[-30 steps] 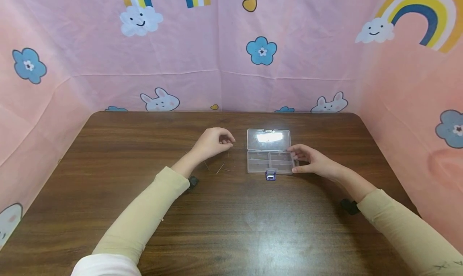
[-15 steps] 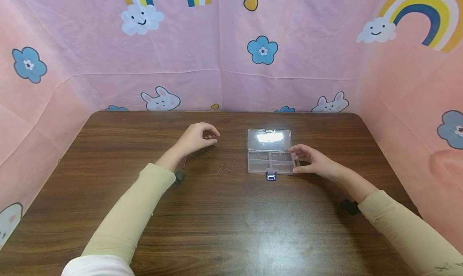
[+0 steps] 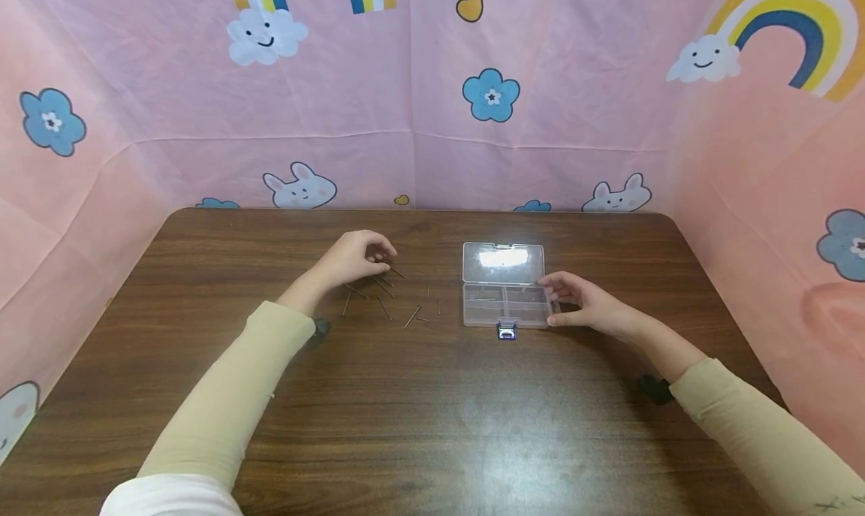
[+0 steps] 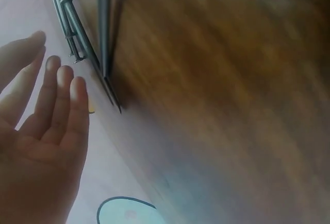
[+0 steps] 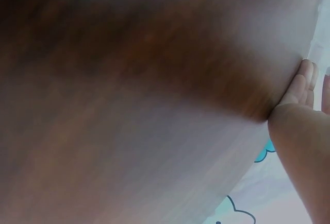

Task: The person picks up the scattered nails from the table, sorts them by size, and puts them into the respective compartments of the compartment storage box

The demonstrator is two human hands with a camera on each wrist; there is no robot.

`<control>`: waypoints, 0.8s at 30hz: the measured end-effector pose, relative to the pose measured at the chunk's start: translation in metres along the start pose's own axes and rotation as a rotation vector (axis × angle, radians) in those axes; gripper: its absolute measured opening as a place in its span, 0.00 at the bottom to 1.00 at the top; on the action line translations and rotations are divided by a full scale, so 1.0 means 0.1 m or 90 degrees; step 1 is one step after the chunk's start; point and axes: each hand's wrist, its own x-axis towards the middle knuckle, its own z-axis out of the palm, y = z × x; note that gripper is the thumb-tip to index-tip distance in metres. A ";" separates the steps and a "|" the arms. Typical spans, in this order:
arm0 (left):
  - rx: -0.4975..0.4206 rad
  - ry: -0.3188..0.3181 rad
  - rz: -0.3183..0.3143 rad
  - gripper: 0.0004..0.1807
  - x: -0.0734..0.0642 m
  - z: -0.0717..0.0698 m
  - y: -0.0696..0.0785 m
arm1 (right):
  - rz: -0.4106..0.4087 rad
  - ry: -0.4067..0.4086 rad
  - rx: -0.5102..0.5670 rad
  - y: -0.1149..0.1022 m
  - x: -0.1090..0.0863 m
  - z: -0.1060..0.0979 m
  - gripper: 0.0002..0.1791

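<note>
A clear plastic compartment box (image 3: 483, 317) lies with its lid (image 3: 503, 274) raised back and its blue latch (image 3: 507, 331) toward me. My right hand (image 3: 586, 303) holds the box's right end between thumb and fingers; the right wrist view shows only part of this hand (image 5: 299, 121). A thin nail (image 3: 482, 300) lies in a left compartment. My left hand (image 3: 351, 258) hovers over the far side of several loose metal nails (image 3: 384, 308), its fingers loosely bent. In the left wrist view, nothing shows between the left hand's (image 4: 46, 116) fingertips, close to some nails (image 4: 82, 28).
The brown wooden table (image 3: 432, 426) carries everything. A small nail (image 3: 438, 306) lies between the box and the other loose nails. A pink patterned cloth (image 3: 365, 88) hangs behind the table and along both sides.
My left hand has moved left, away from the box and over the loose nails, uncovering several of them. The right hand stays at the box's right end.
</note>
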 end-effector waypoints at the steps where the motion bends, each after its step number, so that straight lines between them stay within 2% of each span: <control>1: 0.000 -0.005 -0.002 0.13 0.00 0.00 -0.01 | 0.000 0.000 0.001 0.00 0.00 0.00 0.35; 10: -0.010 -0.026 0.011 0.10 0.04 0.02 -0.09 | 0.001 0.000 -0.001 0.00 -0.01 0.00 0.35; 24: 0.050 -0.014 -0.033 0.04 0.07 0.02 -0.06 | 0.005 0.003 -0.002 -0.02 0.00 0.00 0.35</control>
